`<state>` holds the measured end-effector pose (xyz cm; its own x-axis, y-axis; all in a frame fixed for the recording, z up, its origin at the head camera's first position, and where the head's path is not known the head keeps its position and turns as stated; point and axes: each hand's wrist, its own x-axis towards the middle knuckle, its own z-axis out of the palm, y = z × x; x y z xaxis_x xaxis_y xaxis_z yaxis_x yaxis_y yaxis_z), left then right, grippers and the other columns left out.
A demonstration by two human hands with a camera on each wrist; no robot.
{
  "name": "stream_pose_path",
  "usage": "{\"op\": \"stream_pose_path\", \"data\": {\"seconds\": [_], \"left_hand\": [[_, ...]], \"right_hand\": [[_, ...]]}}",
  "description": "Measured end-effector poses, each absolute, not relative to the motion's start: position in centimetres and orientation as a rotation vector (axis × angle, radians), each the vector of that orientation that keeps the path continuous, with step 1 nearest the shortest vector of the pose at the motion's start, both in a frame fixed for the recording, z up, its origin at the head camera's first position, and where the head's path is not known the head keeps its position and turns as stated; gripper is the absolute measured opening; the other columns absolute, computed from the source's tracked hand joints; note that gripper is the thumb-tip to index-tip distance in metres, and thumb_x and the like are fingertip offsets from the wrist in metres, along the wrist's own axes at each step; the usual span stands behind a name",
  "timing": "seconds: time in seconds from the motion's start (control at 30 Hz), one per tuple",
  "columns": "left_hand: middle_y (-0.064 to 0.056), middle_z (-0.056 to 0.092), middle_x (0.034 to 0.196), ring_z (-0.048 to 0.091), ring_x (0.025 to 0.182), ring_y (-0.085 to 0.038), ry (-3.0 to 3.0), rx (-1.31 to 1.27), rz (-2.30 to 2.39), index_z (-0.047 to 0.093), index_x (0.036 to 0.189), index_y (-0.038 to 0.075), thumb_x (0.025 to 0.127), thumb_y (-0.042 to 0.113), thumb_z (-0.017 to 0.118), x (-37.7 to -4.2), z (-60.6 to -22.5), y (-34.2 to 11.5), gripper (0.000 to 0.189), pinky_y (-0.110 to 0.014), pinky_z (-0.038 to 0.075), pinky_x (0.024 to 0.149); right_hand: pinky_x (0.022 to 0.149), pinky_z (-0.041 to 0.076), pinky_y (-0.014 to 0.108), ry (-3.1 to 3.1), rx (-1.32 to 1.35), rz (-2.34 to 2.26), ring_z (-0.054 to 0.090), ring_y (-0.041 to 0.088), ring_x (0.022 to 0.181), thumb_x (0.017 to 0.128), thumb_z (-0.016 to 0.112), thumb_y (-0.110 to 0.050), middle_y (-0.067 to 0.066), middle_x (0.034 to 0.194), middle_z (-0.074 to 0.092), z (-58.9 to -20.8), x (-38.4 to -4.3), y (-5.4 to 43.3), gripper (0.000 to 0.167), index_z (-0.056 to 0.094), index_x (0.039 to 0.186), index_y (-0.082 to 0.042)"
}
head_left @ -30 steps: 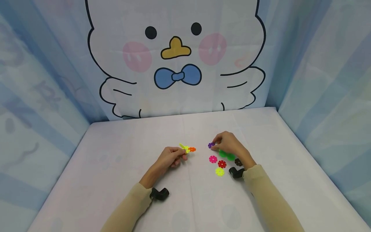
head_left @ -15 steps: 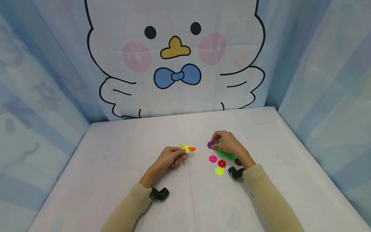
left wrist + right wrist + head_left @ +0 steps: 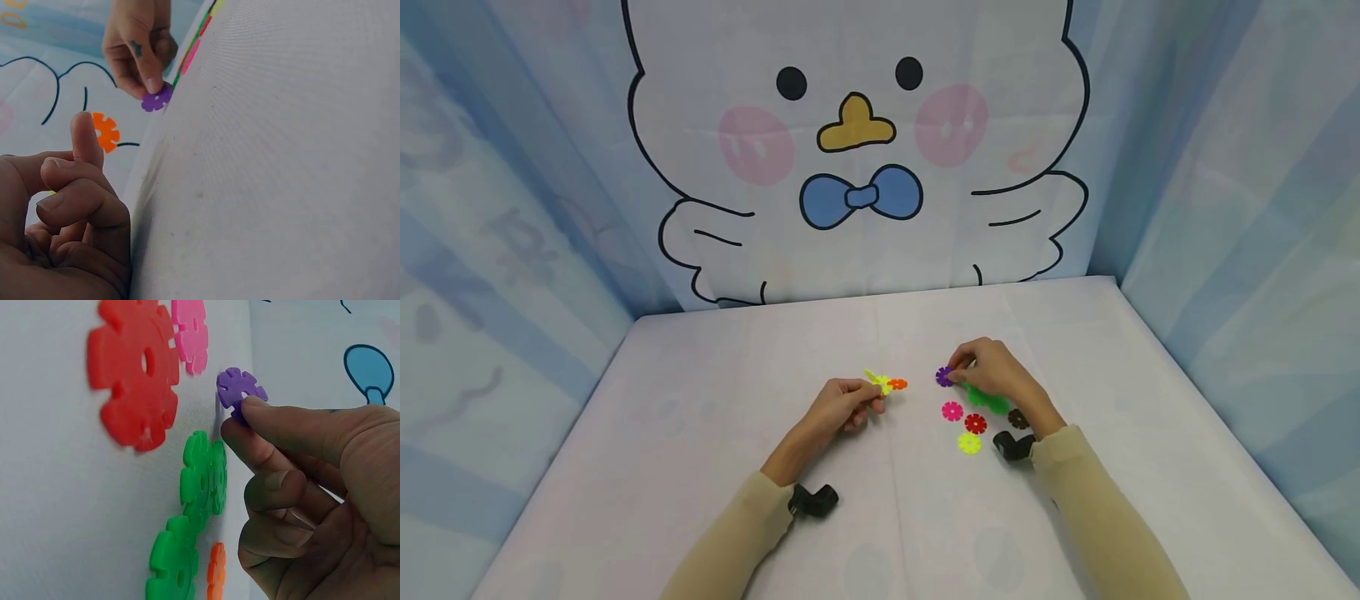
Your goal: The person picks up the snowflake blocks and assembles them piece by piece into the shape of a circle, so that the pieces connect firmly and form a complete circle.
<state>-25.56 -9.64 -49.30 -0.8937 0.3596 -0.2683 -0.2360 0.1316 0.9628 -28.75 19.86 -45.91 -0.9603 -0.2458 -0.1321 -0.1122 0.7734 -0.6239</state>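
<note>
My left hand [image 3: 848,405] pinches joined plastic snowflake discs: yellow ones [image 3: 880,382] with an orange one [image 3: 898,384] sticking out to the right. In the left wrist view the orange disc [image 3: 106,132] shows behind the raised thumb, while the yellow is mostly hidden by fingers. To the right, my right hand [image 3: 988,368] holds a purple snowflake disc [image 3: 943,377] between thumb and forefinger. The right wrist view has that purple disc [image 3: 240,389] tilted up at the fingertips, close over the table. Green discs [image 3: 197,481] lie beneath this hand, partly covered by it in the head view.
Near the right hand lie a pink disc [image 3: 952,411], a red disc [image 3: 975,423], a yellow disc [image 3: 969,442] and a dark brown disc [image 3: 1017,418]. Another orange disc [image 3: 216,572] rests beside the green ones. A printed curtain [image 3: 865,250] stands behind the white table [image 3: 700,433].
The right thumb has drawn in against the purple disc, which is now pinched and shifted very slightly left. My left hand and its joined discs stay almost still.
</note>
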Motion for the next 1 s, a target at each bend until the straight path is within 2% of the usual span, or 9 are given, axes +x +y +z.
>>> {"op": "stream_pose_path", "data": {"seconds": [0.23, 0.47, 0.53, 0.87, 1.0], "left_hand": [[0.005, 0.071, 0.078, 0.044, 0.054, -0.006, 1.978, 0.13, 1.814, 0.072, 0.106, -0.004, 0.106, 0.025, 0.065, -25.6, -49.3, -9.6, 0.029, -0.019, 0.035, 0.05], [0.004, 0.07, 0.078, 0.044, 0.055, -0.006, 1.971, 0.112, 1.815, 0.072, 0.11, -0.005, 0.106, 0.024, 0.064, -25.6, -49.2, -9.6, 0.03, -0.018, 0.035, 0.05], [0.005, 0.071, 0.078, 0.044, 0.055, -0.006, 1.968, 0.112, 1.818, 0.072, 0.109, -0.005, 0.106, 0.024, 0.065, -25.7, -49.3, -9.6, 0.03, -0.018, 0.035, 0.05], [0.003, 0.071, 0.079, 0.045, 0.055, -0.007, 1.954, 0.117, 1.817, 0.073, 0.104, 0.0, 0.106, 0.026, 0.065, -25.6, -49.2, -9.7, 0.027, -0.019, 0.034, 0.049], [0.002, 0.071, 0.08, 0.045, 0.055, -0.007, 1.953, 0.121, 1.814, 0.073, 0.104, 0.002, 0.106, 0.027, 0.066, -25.5, -49.2, -9.7, 0.026, -0.019, 0.034, 0.049]], "right_hand": [[0.072, 0.047, 0.03, 2.694, -0.318, -1.037, 0.057, 0.019, 0.079, 0.095, 0.081, -0.02, 0.003, 0.092, 0.075, -45.7, -28.7, 20.0, 0.014, 0.078, 0.103, -0.01], [0.088, 0.049, 0.032, 2.534, -0.337, -1.183, 0.068, 0.018, 0.091, 0.097, 0.078, -0.021, 0.002, 0.1, 0.081, -45.5, -28.8, 19.5, 0.016, 0.077, 0.109, -0.009], [0.089, 0.05, 0.032, 2.498, -0.337, -1.217, 0.07, 0.019, 0.094, 0.098, 0.078, -0.02, 0.003, 0.102, 0.082, -45.3, -28.7, 19.3, 0.017, 0.077, 0.11, -0.009], [0.072, 0.047, 0.028, 2.44, -0.383, -1.251, 0.061, 0.02, 0.085, 0.097, 0.078, -0.02, 0.003, 0.102, 0.081, -45.5, -28.4, 18.2, 0.017, 0.079, 0.109, -0.008], [0.072, 0.048, 0.028, 2.431, -0.392, -1.252, 0.062, 0.02, 0.086, 0.097, 0.078, -0.019, 0.003, 0.102, 0.081, -45.6, -28.4, 18.0, 0.017, 0.079, 0.11, -0.009]]}}
